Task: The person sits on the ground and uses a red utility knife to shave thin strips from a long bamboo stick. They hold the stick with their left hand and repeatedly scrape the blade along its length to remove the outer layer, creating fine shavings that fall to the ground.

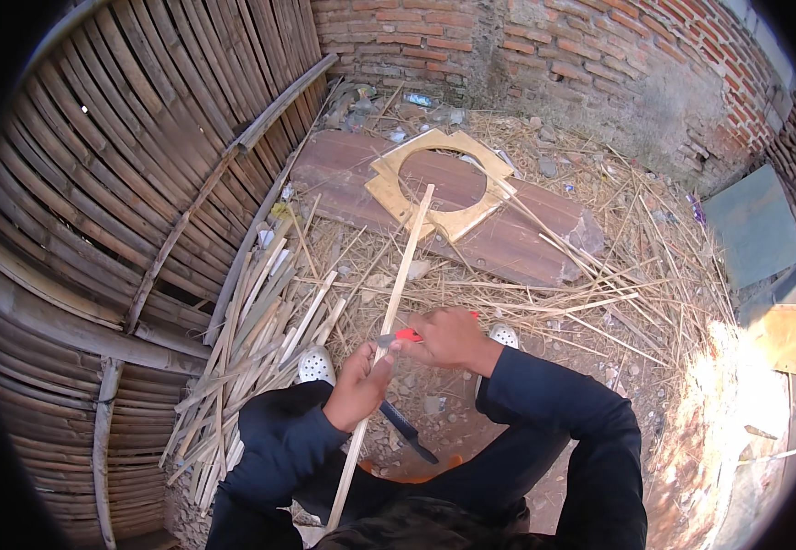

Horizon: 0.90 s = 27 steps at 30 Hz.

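My left hand [359,387] is closed around a long pale strip of split bamboo or wood [405,261], which slants from my lap up and away from me. In my right hand [453,337] is a red-handled knife [407,335], gripped with the fingers wrapped round it. Its short grey blade lies against the strip, just beyond my left fingers. Below the hands, between my knees, hangs or lies a dark flat band-like thing [405,426]; what it is I cannot make out.
Many loose strips [233,403] lie piled on the left beside a bamboo slat wall [141,119]. Ahead, a square board with a round hole [457,223] rests on a brown panel [535,234]. A brick wall [581,73] stands behind; grey sheets [755,229] lean at right.
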Motion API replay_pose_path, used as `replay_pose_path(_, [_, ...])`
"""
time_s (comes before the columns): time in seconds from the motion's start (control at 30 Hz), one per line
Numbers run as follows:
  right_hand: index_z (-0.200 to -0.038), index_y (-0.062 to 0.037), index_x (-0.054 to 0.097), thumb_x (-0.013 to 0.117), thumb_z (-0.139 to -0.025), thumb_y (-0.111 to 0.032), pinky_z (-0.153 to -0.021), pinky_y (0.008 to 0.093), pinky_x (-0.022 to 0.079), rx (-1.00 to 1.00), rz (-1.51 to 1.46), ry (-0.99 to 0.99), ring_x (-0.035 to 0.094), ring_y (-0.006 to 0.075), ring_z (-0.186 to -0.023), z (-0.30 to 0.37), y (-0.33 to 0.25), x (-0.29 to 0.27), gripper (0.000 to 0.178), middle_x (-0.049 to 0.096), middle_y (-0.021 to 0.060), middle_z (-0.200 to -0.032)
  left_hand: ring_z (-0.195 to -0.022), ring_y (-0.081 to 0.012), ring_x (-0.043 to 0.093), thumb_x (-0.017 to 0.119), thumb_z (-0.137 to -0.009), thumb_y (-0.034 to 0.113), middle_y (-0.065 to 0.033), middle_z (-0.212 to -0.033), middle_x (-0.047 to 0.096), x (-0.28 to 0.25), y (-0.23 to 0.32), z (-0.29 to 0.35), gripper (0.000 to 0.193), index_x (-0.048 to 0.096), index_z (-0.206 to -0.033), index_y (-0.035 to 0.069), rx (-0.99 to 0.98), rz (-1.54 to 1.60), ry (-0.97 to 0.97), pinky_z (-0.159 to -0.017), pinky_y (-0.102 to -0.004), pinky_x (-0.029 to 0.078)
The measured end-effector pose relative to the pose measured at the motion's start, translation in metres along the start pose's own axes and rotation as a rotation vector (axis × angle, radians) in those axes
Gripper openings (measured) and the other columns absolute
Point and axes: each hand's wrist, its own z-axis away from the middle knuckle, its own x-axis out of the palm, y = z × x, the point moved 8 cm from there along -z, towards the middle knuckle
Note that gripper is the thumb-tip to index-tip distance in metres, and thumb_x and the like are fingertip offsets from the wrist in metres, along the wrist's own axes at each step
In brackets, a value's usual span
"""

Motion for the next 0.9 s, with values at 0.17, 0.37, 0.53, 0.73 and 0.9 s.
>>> replay_pose_path(0.17, [-0.079, -0.0089, 0.065, 0.046, -0.090, -0.064, -0.056, 0.0464, 0.049, 0.090, -0.033, -0.011, 0.065, 0.0348, -0.061, -0.001, 0.008, 0.006, 0.060, 0.064, 0.0142, -0.066, -0.049, -0.0013, 0.037, 0.050, -0.102, 0.020, 0.0065, -0.064, 0.044, 0.007, 0.013, -0.001, 0.019, 0.049, -0.115, 0.006, -0.067, 0.004, 0.030, -0.044, -0.0189, 0.030])
replay_pose_path(0.37, [-0.074, -0.0080, 0.063, 0.050, -0.087, -0.066, -0.048, 0.0446, 0.047, 0.035, 0.080, 0.139, 0.062, 0.0339, -0.052, -0.015, 0.018, 0.001, 0.061, 0.061, 0.0143, -0.056, -0.055, -0.0002, 0.038, 0.049, -0.102, 0.017, 0.0069, -0.070, 0.045, 0.000, 0.015, -0.007, 0.018, 0.050, -0.114, 0.003, 0.022, -0.012, 0.046, -0.049, -0.0183, 0.031])
replay_pose_path(0.53, [-0.075, -0.0075, 0.063, 0.049, -0.088, -0.066, -0.047, 0.0448, 0.046, 0.080, 0.137, 0.218, 0.061, 0.0344, -0.051, -0.019, 0.035, -0.003, 0.062, 0.059, 0.0146, -0.054, -0.059, 0.0002, 0.039, 0.050, -0.101, 0.014, 0.0069, -0.074, 0.046, -0.003, 0.006, -0.003, 0.016, 0.050, -0.114, 0.003, 0.050, -0.065, 0.023, -0.052, -0.0179, 0.031])
replay_pose_path(0.73, [-0.072, -0.0095, 0.065, 0.044, -0.093, -0.062, -0.049, 0.0477, 0.046, 0.180, 0.023, 0.120, 0.060, 0.0363, -0.051, -0.017, 0.047, -0.001, 0.060, 0.056, 0.0157, -0.052, -0.058, -0.0006, 0.039, 0.050, -0.101, 0.014, 0.0061, -0.073, 0.046, 0.004, 0.015, 0.015, 0.012, 0.049, -0.110, 0.006, -0.048, 0.006, 0.005, -0.051, -0.0181, 0.031])
replay_pose_path(0.9, [-0.077, -0.0090, 0.068, 0.045, -0.091, -0.063, -0.052, 0.0479, 0.048, 0.242, 0.033, 0.086, 0.061, 0.0371, -0.054, -0.024, 0.046, 0.002, 0.060, 0.058, 0.0168, -0.054, -0.049, -0.0015, 0.036, 0.050, -0.102, 0.018, 0.0062, -0.065, 0.043, 0.003, 0.008, 0.017, 0.012, 0.048, -0.108, 0.008, -0.125, 0.084, -0.040, -0.044, -0.0206, 0.028])
